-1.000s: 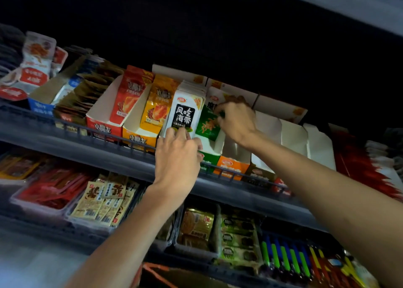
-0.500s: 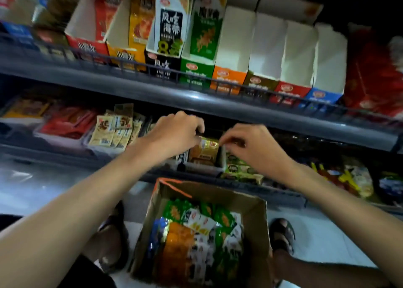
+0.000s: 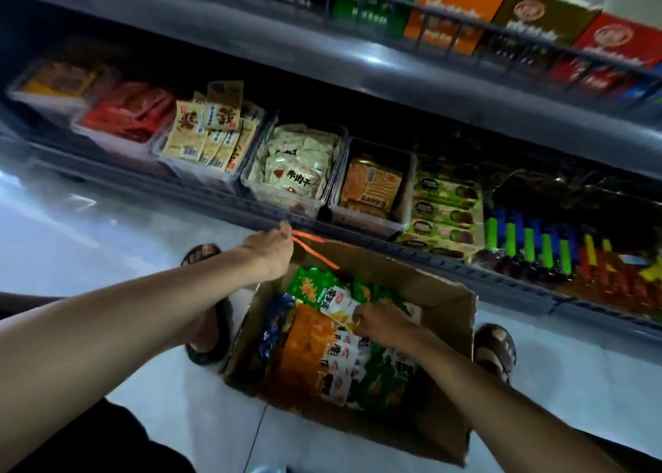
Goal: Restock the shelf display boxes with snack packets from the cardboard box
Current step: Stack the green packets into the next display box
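The right hand [image 3: 381, 325] is pinching a white-and-yellow snack packet [image 3: 340, 309] lying in the cardboard box [image 3: 440, 433], which is sitting on the floor [image 3: 107, 243] between the feet. The left hand [image 3: 270, 254] is touching the box's far left corner; I cannot tell whether it is gripping. Probably best to be lifting straight up while steadying the box, so neighbouring packets are not dragged out.

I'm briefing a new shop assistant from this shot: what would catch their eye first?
The open cardboard box on the floor between the person's feet, packed with orange, green and white snack packets, stands out first. The right hand is inside it, pinching a white packet; the left hand is at the box's far corner. Above, bright display boxes stand in a row on the top shelf.
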The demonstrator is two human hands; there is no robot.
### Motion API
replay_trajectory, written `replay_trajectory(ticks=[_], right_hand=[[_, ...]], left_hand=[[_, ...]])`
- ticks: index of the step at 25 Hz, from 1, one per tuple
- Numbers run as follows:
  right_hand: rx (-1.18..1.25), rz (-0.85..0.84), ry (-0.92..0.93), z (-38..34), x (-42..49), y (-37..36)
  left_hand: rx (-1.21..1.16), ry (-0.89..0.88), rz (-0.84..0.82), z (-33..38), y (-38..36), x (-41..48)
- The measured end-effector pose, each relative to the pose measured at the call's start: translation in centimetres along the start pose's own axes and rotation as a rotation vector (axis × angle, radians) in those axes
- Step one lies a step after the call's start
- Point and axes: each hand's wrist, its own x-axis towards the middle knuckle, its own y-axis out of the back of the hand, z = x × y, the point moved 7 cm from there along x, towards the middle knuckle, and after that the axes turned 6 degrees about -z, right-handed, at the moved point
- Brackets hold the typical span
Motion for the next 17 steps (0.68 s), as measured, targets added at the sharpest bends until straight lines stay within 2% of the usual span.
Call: replay_trajectory(ticks=[3, 7, 13, 17], right_hand=[[-0.193, 0.094, 0.039, -2.2, 3.6, -0.3], [-0.231, 0.293, -0.004, -3.7, 7.6, -0.3], [-0.293, 0.363, -0.126, -3.3, 10.1, -1.5], [-0.251, 0.467, -0.098, -4.0, 9.8, -0.7]], left_hand=[[-0.031, -0.024, -0.060, -0.8, -2.7, 1.5], [-0.073, -0.033, -0.004, -1.8, -3.2, 2.2], [0.001, -0.044, 0.065, -2.1, -3.9, 3.3], [0.044, -0.072, 0.099, -1.8, -3.8, 3.4]])
